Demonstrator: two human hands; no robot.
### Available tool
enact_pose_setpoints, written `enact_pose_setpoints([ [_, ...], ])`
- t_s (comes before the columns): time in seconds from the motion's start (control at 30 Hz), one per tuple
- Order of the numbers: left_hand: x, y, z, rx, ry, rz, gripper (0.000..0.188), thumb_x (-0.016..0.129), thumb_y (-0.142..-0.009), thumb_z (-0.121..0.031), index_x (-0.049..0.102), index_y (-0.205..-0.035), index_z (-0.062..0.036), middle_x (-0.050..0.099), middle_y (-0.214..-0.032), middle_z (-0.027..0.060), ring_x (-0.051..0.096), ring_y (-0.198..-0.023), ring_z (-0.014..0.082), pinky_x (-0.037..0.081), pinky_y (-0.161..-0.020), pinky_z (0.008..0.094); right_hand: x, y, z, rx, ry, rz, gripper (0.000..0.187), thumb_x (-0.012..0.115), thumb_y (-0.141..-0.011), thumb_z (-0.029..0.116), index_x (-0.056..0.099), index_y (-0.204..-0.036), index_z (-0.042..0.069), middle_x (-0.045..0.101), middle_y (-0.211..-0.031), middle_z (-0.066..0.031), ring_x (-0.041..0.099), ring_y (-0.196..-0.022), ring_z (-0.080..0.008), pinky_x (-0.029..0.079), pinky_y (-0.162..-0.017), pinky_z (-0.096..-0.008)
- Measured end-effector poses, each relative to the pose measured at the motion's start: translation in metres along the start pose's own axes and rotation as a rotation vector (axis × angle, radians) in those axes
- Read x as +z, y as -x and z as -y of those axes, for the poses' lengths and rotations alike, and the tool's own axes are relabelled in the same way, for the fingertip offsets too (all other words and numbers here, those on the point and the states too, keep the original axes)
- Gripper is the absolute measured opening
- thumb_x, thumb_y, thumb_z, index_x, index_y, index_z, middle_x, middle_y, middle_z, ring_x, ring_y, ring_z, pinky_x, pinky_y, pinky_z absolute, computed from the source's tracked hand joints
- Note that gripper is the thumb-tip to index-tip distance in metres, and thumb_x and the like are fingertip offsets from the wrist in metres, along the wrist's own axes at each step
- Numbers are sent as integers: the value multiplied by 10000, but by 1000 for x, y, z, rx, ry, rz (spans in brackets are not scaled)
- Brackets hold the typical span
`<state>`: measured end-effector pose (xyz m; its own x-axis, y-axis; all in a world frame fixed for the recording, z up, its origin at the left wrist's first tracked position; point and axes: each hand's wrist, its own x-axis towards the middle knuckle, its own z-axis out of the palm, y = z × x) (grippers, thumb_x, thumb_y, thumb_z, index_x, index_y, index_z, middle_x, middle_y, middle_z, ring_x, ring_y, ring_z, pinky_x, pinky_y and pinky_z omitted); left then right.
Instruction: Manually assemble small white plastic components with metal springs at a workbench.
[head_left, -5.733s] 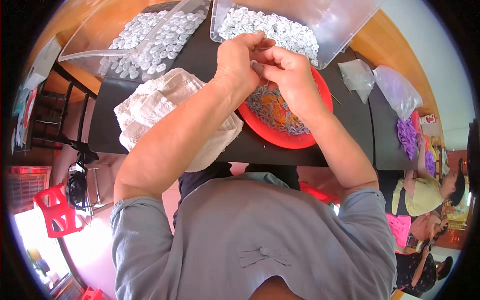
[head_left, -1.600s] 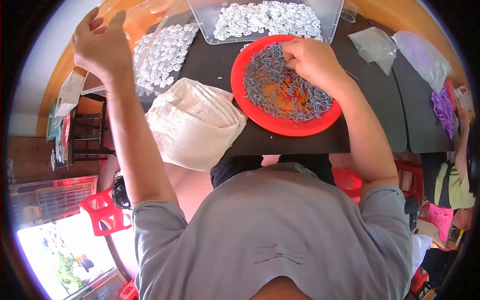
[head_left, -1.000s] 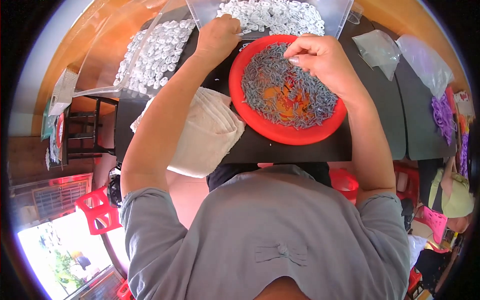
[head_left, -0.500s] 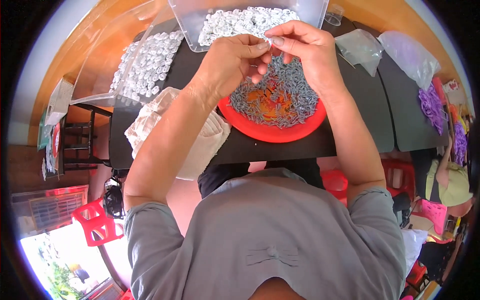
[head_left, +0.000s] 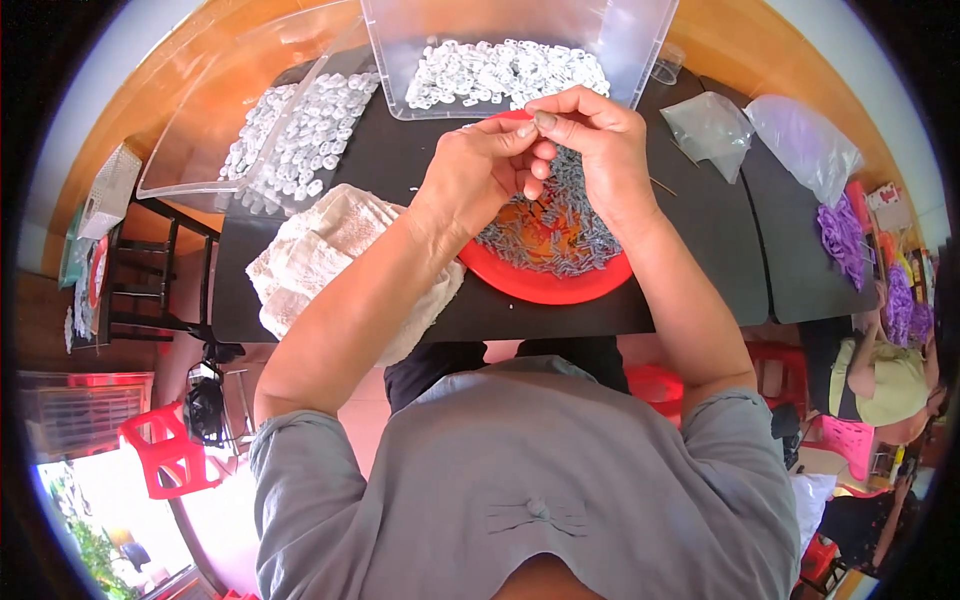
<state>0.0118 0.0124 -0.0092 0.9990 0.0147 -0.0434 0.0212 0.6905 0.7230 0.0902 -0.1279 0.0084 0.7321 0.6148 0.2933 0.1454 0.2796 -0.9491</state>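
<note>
My left hand (head_left: 478, 172) and my right hand (head_left: 596, 150) meet above a red bowl (head_left: 545, 285) heaped with small grey metal pieces. The fingertips of both hands pinch together on one small part between them; it is too small to make out. Just beyond the hands stands a clear plastic tub (head_left: 510, 45) holding several small white plastic pieces (head_left: 500, 72). The bowl rests on a black table (head_left: 400, 170).
A clear lid (head_left: 255, 120) with more white pieces lies at the left. A crumpled white cloth bag (head_left: 330, 255) lies under my left forearm. Clear plastic bags (head_left: 760, 130) and purple items (head_left: 845, 235) lie at the right. A red stool (head_left: 160, 455) stands on the floor, and another person (head_left: 885, 375) sits at far right.
My left hand went out to the lid on the left, came back over the tub, then joined my right hand. Both hands now pinch together above the bowl.
</note>
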Motion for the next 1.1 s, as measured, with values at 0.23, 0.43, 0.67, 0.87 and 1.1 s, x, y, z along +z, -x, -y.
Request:
enact_pose_setpoints([
  [0.23, 4, 4, -3, 129, -196, -77, 146, 554, -949, -88, 601, -919, 48, 620, -778, 111, 595, -635, 189, 493, -531, 307, 3, 2, 6, -82, 90, 14, 117, 623, -869, -1, 680, -964, -38, 663, -850, -53, 593, -776, -101, 475, -745, -242],
  [0.43, 1, 2, -4, 155, -217, -141, 154, 585, -932, -106, 609, -880, 38, 616, -755, 105, 594, -611, 180, 483, -490, 301, -5, 0, 11, -183, 302, -2, 147, 612, -860, -17, 691, -984, -22, 682, -918, -37, 611, -866, -93, 470, -816, -233],
  [0.67, 1, 3, -2, 165, -206, -149, 139, 603, -915, -96, 609, -869, 35, 617, -748, 99, 596, -598, 176, 486, -476, 297, -7, -2, 4, -268, 402, -11, 159, 616, -845, -19, 686, -986, -7, 696, -874, -45, 633, -820, -92, 500, -766, -231],
  [0.87, 4, 5, -2, 162, -336, -155, 169, 557, -958, -142, 590, -946, 24, 606, -800, 75, 588, -654, 158, 473, -525, 293, -6, -3, 1, -397, 552, 29, 138, 605, -814, -45, 665, -929, 1, 684, -826, -62, 635, -767, -108, 498, -700, -249],
  [1.1, 6, 4, 2, 210, -329, -189, 148, 638, -898, -107, 603, -863, 33, 621, -716, 84, 592, -558, 150, 471, -435, 275, -6, -4, 1, -491, 616, 30, 127, 594, -803, -55, 652, -898, 6, 677, -801, -67, 642, -733, -125, 498, -655, -256],
])
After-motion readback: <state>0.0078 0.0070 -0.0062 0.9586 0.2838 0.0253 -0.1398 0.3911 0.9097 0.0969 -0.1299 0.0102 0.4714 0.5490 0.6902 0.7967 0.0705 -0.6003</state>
